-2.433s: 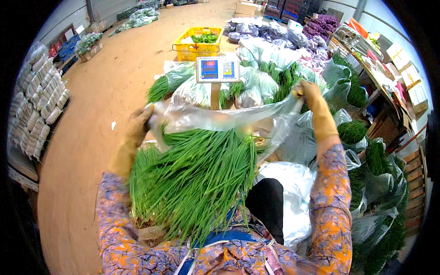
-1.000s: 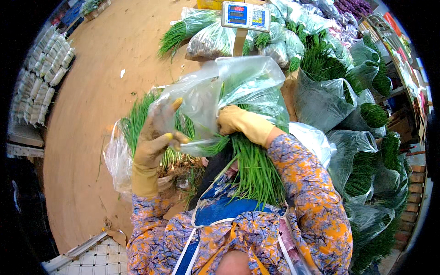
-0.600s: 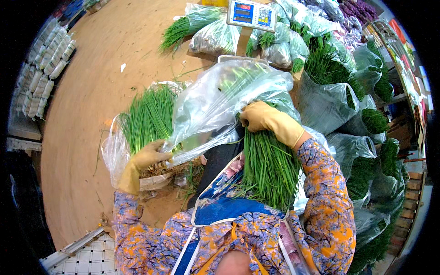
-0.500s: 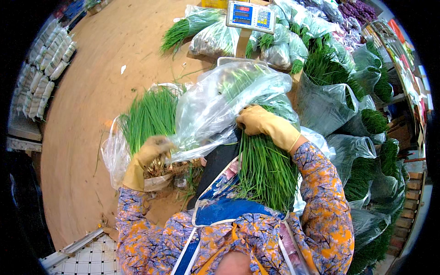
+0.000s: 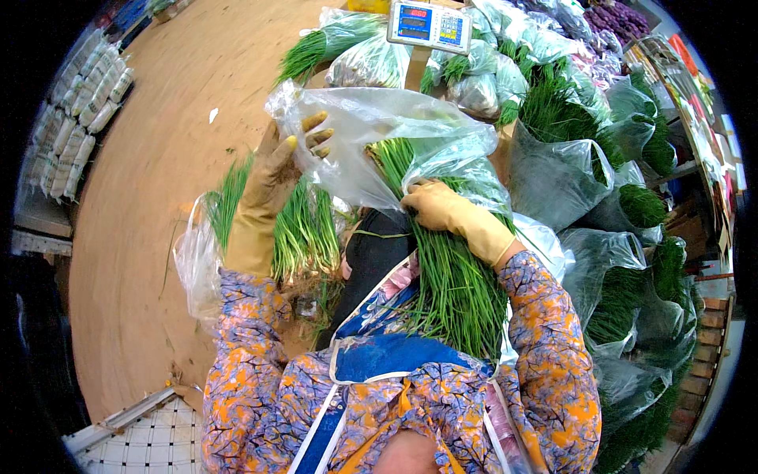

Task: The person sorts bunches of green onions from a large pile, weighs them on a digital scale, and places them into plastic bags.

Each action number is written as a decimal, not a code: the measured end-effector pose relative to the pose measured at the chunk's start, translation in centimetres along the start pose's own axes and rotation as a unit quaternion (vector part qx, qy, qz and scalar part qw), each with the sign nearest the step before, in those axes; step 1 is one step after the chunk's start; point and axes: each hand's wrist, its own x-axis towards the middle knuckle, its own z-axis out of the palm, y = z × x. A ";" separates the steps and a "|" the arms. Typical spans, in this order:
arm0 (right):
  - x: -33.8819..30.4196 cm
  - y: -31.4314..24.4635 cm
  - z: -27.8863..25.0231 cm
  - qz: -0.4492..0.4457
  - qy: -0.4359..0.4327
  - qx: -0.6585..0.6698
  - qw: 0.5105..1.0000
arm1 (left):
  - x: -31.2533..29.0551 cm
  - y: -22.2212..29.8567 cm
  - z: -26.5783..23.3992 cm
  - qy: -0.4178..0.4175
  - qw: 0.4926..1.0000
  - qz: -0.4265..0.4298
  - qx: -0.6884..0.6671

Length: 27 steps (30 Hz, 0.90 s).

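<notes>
My right hand (image 5: 447, 209), in a yellowish rubber glove, is closed around a large bundle of thin scallions (image 5: 466, 292) lying across my lap. A clear plastic bag (image 5: 442, 118) covers the bundle's pale far end, its edge at my right fingers. Raised to the left is my gloved left hand (image 5: 290, 150), its fingers spread apart against the bag's left end. Below and beside that hand stand more scallions (image 5: 304, 229), with pale bulbs and roots, partly hidden by my left forearm and partly within another plastic bag (image 5: 197, 261).
A digital scale display (image 5: 429, 26) stands straight ahead. Bagged greens (image 5: 371, 63) lie on the floor beyond it. Open clear bags of greens (image 5: 557, 170) line the right side. White bundles (image 5: 91, 95) are stacked at far left. White tiles (image 5: 150, 438) show at lower left.
My left hand has moved up and away from me, lifting and spreading the bag's left part and uncovering pale scallion stems. My right hand stays on the bundle.
</notes>
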 end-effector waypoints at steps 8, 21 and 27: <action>-0.1 1.6 0.8 0.041 0.025 0.123 0.991 | -7.9 -14.9 -5.2 -0.135 0.822 -0.324 0.449; 1.3 -1.1 -1.0 0.129 0.066 0.188 0.971 | -9.1 -12.0 0.3 -0.148 0.789 -0.063 0.593; 0.3 0.5 -2.8 0.181 0.136 0.389 0.893 | -10.7 -3.5 -4.3 -0.237 0.722 -0.286 0.583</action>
